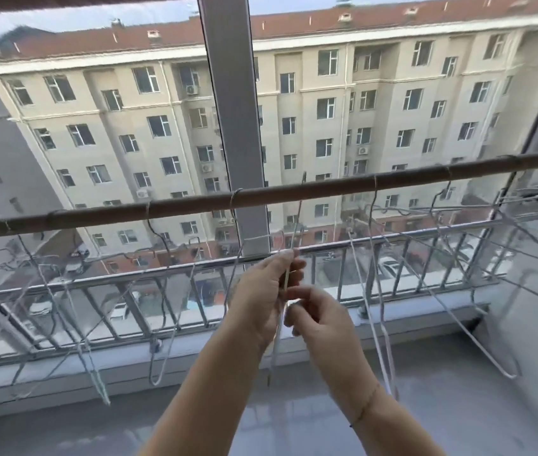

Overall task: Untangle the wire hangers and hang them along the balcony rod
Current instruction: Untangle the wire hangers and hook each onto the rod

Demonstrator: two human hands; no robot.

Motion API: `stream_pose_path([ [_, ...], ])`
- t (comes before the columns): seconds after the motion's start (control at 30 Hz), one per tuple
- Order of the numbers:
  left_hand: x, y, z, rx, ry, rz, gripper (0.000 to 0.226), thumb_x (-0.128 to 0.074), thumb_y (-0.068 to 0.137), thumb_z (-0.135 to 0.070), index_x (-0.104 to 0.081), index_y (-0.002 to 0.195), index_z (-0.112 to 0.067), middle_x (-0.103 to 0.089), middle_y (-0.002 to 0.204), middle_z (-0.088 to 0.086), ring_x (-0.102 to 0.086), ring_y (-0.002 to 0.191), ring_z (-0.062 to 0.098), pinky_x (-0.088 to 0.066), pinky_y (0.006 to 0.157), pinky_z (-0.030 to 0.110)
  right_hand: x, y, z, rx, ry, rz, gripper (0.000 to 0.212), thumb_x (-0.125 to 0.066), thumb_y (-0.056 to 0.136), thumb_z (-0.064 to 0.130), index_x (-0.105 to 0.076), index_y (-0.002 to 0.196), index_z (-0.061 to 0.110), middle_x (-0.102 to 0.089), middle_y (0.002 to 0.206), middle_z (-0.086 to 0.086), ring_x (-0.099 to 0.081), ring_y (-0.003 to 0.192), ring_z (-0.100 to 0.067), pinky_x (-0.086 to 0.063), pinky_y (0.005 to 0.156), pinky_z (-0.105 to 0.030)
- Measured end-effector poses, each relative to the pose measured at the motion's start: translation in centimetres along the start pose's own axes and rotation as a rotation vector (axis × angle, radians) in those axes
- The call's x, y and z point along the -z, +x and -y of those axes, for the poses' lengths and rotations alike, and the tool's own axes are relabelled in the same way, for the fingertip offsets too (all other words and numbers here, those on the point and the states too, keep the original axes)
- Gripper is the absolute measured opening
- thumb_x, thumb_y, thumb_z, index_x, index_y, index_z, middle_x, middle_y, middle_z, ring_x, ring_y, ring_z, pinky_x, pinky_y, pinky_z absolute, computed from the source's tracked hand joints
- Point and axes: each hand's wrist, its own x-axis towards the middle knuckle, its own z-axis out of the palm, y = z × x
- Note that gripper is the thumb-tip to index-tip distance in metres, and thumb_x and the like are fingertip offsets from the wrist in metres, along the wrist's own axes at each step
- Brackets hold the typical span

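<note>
Two hands met at centre frame, left hand [261, 291] and right hand [313, 315] both pinching one wire hanger [284, 276] below the rod [327, 187].

No text, label, brand, number or sign can be read. The apartment building [129, 103] beyond the balcony rod [327, 186] shows only plain walls and windows. The air-conditioner units [192, 89] on it and the parked cars [389, 264] seen below the rod are too small and blurred for any lettering. The rod itself and the wire hanger [285, 278] just below its middle carry no legible mark.
</note>
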Motion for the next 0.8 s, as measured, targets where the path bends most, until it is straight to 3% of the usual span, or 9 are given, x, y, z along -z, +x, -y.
stream_pose_path([
  [0.13, -0.5, 0.7, -0.6, 0.003, 0.096, 0.062, 0.016, -0.06, 0.088, -0.021, -0.063, 0.08, -0.007, -0.052, 0.065, 0.003, -0.051, 0.047, 0.011, -0.042, 0.039, 0.021, -0.1, 0.9, 1.5, -0.007, 0.074, -0.047, 0.021, -0.049, 0.092, 0.012, -0.065, 0.079, 0.017, -0.058, 0.058, 0.006, -0.05, 0.049, -0.001, -0.04, 0.048, -0.012],
  [0.2, -0.8, 0.7, -0.4, 0.042, 0.063, 0.075, 0.012, -0.059, 0.09, -0.019, -0.063, 0.088, -0.007, -0.053, 0.067, 0.003, -0.052, 0.04, 0.009, -0.041, 0.037, 0.02, -0.3, 0.9, 1.9, -0.009, 0.074, -0.03, 0.019, -0.05, 0.091, 0.013, -0.064, 0.078, 0.016, -0.058, 0.058, 0.008, -0.051, 0.047, 0.003, -0.04, 0.048, -0.011],
  [0.3, -1.0, 1.0, -0.1, 0.078, -0.064, 0.073, 0.006, -0.06, 0.088, -0.011, -0.066, 0.089, -0.011, -0.057, 0.068, 0.001, -0.054, 0.046, 0.007, -0.047, 0.047, 0.021, -0.1, 0.9, 2.0, -0.038, 0.063, -0.004, 0.014, -0.053, 0.089, 0.013, -0.065, 0.082, 0.014, -0.062, 0.066, 0.001, -0.054, 0.052, 0.003, -0.041, 0.05, -0.009],
  [0.43, -1.3, 1.9, 0.2, 0.073, -0.081, 0.061, 0.008, -0.06, 0.087, -0.009, -0.066, 0.088, -0.013, -0.058, 0.069, 0.001, -0.053, 0.056, 0.009, -0.047, 0.05, 0.019, 0.7, 1.4, 1.7, -0.07, 0.035, 0.015, 0.01, -0.055, 0.088, 0.011, -0.065, 0.087, 0.013, -0.067, 0.08, -0.011, -0.059, 0.069, -0.014, -0.045, 0.054, -0.014],
  [0.53, -1.4, 2.2, 1.0, 0.113, -0.08, 0.075, 0.007, -0.058, 0.088, -0.007, -0.065, 0.089, -0.01, -0.058, 0.071, 0.003, -0.053, 0.062, 0.011, -0.046, 0.058, 0.022, 1.2, 1.3, 1.0, -0.086, 0.031, 0.035, 0.01, -0.056, 0.087, 0.009, -0.066, 0.086, 0.011, -0.067, 0.076, -0.004, -0.06, 0.064, -0.004, -0.047, 0.059, -0.014],
  [0.67, -0.4, 2.5, 2.5, 0.126, -0.063, 0.041, 0.01, -0.056, 0.088, -0.002, -0.064, 0.092, -0.006, -0.061, 0.073, 0.005, -0.056, 0.066, 0.014, -0.047, 0.064, 0.024, 2.3, -0.9, -1.4, -0.184, -0.021, 0.101, 0.011, -0.062, 0.084, 0.012, -0.066, 0.094, 0.011, -0.067, 0.08, -0.006, -0.059, 0.072, -0.009, -0.052, 0.073, -0.026],
  [0.8, 1.2, 1.5, 4.7, 0.119, 0.007, 0.028, 0.017, -0.054, 0.089, 0.001, -0.065, 0.099, -0.005, -0.064, 0.072, 0.004, -0.057, 0.065, 0.011, -0.049, 0.059, 0.017, 3.7, -3.6, -4.1, -0.253, -0.086, 0.137, 0.018, -0.065, 0.082, 0.016, -0.064, 0.101, 0.017, -0.064, 0.081, 0.003, -0.059, 0.073, -0.001, -0.049, 0.073, -0.017],
])
